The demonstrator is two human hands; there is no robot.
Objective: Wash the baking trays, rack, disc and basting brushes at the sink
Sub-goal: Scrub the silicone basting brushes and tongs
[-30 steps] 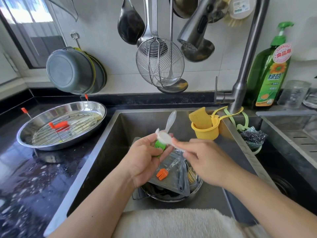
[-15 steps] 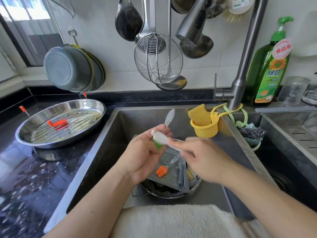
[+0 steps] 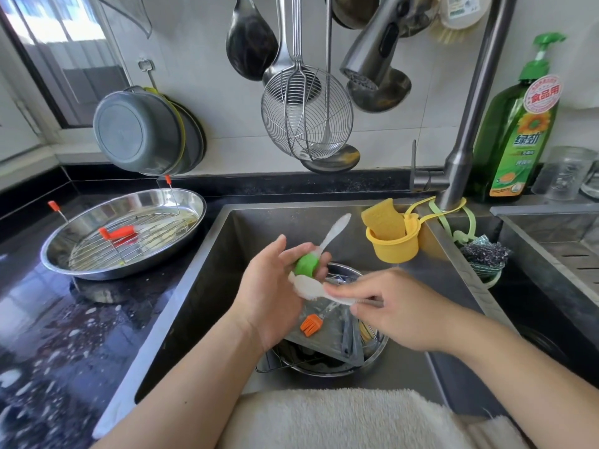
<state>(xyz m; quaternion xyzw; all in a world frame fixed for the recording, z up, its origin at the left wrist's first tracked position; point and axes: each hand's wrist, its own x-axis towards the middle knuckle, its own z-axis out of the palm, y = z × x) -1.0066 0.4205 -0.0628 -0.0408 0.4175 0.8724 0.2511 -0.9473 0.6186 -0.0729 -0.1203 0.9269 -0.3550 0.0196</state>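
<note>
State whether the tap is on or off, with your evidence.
Off: no water falls from the spray head of the tap above the sink.

Left hand [image 3: 275, 296] palm up, fingers curled; right hand [image 3: 389, 309] pinching.

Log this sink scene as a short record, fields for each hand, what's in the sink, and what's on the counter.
left hand: holds green basting brush, handle pointing up and away
right hand: holds white scrub brush against the green brush
sink: orange basting brush on piled trays
counter: round tray holding wire rack
</note>
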